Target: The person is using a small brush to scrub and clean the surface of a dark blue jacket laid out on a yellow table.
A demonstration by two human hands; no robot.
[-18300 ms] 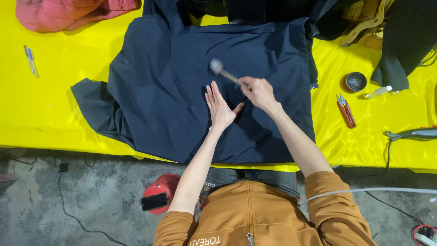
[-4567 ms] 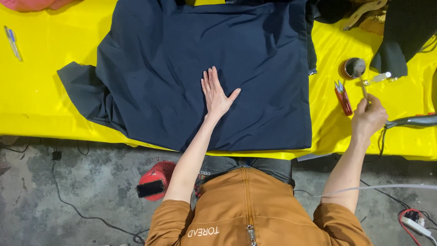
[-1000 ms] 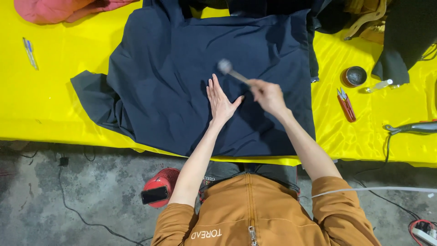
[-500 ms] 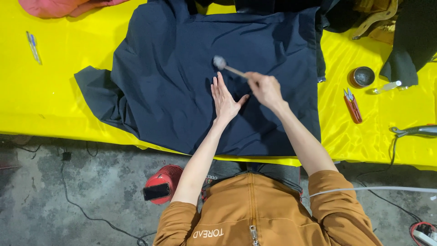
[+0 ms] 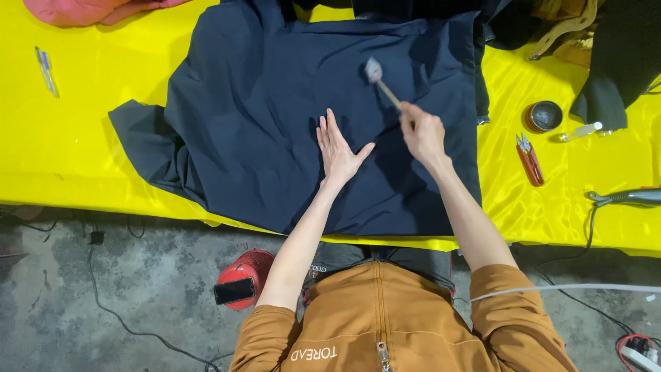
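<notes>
A dark navy garment (image 5: 275,117) lies spread flat on a yellow table (image 5: 89,151). My left hand (image 5: 339,148) rests palm down on the cloth near its middle, fingers spread. My right hand (image 5: 421,131) grips the thin handle of a small brush (image 5: 375,71). The brush's grey head is raised and blurred over the cloth, up and left of the hand.
A small round tin (image 5: 543,116), a small bottle (image 5: 582,131) and red snips (image 5: 529,158) lie right of the garment. A grey tool with a cord (image 5: 626,198) sits at the right edge. Pens (image 5: 46,70) lie far left, pink cloth (image 5: 82,9) at top left. A red stool (image 5: 244,277) stands below.
My right hand has lifted the brush head up and away from the cloth since half a second ago. My left hand stays flat in the same spot.
</notes>
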